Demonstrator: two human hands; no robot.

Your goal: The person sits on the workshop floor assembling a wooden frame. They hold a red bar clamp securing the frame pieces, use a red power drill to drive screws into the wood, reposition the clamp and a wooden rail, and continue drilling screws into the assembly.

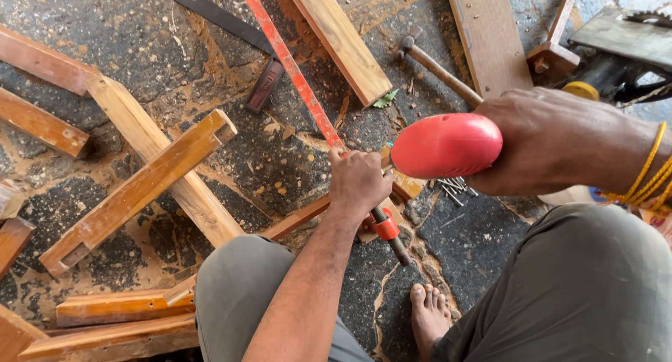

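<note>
I logged the left hand [358, 181] closed in a fist around the near end of a long red bar clamp [297, 78], which ran from my grip up and away across the floor [483, 232]. Just below the fist I saw the clamp's orange fitting and dark handle [387, 230] sticking out toward my bare foot [428, 314]. My right hand [553, 143] was wrapped around the back of a red power drill [446, 145], gripping it firmly; the drill's nose pointed left and sat right beside the left fist. I could not tell whether a bit touched the wood, since the fist hid that spot.

Under both hands lay a thin reddish wooden strip [297, 220], angled across the dark, sawdust-strewn floor. A small heap of nails [453, 188] lay just under the drill. A hammer [437, 68] rested farther up, beside a pale plank [339, 36]. To the left I noted two crossed wooden rails [140, 183], with more offcuts near my left knee. Yellow cord bracelets [647, 173] circled the right wrist.
</note>
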